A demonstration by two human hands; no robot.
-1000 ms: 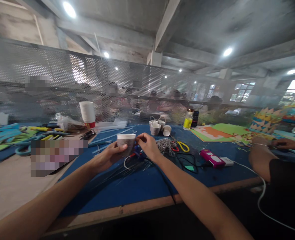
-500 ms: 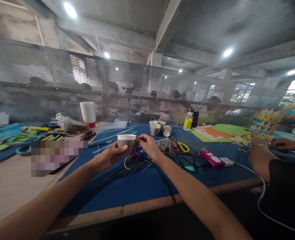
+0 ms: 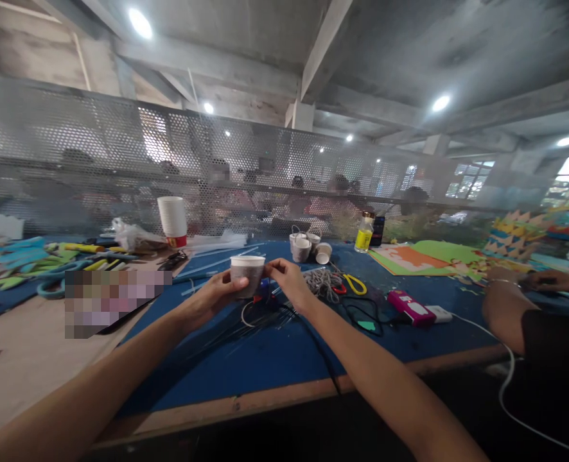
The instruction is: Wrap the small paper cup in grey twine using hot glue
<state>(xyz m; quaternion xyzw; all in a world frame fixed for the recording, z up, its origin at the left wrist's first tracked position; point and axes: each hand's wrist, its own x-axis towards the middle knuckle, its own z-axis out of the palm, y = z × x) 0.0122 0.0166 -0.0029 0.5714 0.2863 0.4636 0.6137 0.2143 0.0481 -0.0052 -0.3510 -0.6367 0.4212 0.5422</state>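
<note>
1. Cup (image 3: 248, 277), upright, is held in the air over the blue tabletop (image 3: 207, 375); it has a smooth white rim and a rough-looking grey side.
2. Left hand (image 3: 216, 295) grasps the cup from its left, thumb across the front wall.
3. Right hand (image 3: 287, 282) is at the cup's right edge, thumb and fingertips drawn together; whether they pinch the wall or something thin, I cannot tell.
4. Just below and right of the cup, a blue-and-red object (image 3: 264, 292) lies partly hidden by the right hand, so its shape is unclear.
5. Right of the cup, beyond the right hand, are a tangle of grey string (image 3: 320, 285) and a looped yellow handle (image 3: 356, 284); farther right sits a glossy magenta box (image 3: 410, 308).
6. Behind the cup, to its right, small grey-white cups (image 3: 301, 249) cluster, one tipped on its side; past them stands a glass bottle (image 3: 363, 237) with a yellow label.
7. Behind the cup, to its left, are clear flat strips (image 3: 217, 240) and a tall stack of white paper cups (image 3: 172, 219).
8. Farthest behind the cup, a perforated screen (image 3: 265, 173) closes off the tabletop.
</note>
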